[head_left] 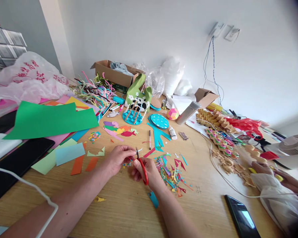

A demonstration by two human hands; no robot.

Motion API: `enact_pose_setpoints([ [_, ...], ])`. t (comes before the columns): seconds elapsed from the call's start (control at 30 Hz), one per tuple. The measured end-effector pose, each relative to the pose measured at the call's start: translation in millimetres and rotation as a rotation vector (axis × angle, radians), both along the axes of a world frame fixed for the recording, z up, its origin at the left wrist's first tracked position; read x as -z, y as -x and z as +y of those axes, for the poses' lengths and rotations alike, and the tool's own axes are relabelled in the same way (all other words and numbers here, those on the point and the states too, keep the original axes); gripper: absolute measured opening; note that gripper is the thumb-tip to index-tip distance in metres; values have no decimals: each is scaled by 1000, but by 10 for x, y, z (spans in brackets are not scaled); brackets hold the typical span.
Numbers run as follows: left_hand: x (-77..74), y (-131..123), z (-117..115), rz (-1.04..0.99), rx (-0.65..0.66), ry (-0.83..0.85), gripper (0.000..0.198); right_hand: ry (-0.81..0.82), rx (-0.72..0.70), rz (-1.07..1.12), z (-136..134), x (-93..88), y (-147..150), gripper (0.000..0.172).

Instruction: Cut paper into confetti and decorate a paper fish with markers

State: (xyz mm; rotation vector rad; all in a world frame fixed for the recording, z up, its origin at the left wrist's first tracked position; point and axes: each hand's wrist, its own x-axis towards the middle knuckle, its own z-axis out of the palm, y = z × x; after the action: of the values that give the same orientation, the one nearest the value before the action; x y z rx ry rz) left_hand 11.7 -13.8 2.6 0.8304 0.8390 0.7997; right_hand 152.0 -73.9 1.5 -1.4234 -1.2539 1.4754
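Head view: R hand (150, 172) grips red scissors (142, 165), blades up; L hand (118, 158) pinched shut beside tips, steadying sth too small to ID.

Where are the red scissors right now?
Centre of the head view: the red scissors sit in the right hand, blades up toward the left hand, just left of the paper scraps.

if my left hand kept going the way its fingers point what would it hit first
The red scissors. The left hand points right, its fingertips close beside the blades, which the right hand holds upright. Whether they already touch is unclear.
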Motion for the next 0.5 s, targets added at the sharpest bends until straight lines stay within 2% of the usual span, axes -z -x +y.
enact_pose_setpoints([
  [0.5,23,-53,-53,-17,-78,18,23,24,22,-45,8,6,-8,60],
])
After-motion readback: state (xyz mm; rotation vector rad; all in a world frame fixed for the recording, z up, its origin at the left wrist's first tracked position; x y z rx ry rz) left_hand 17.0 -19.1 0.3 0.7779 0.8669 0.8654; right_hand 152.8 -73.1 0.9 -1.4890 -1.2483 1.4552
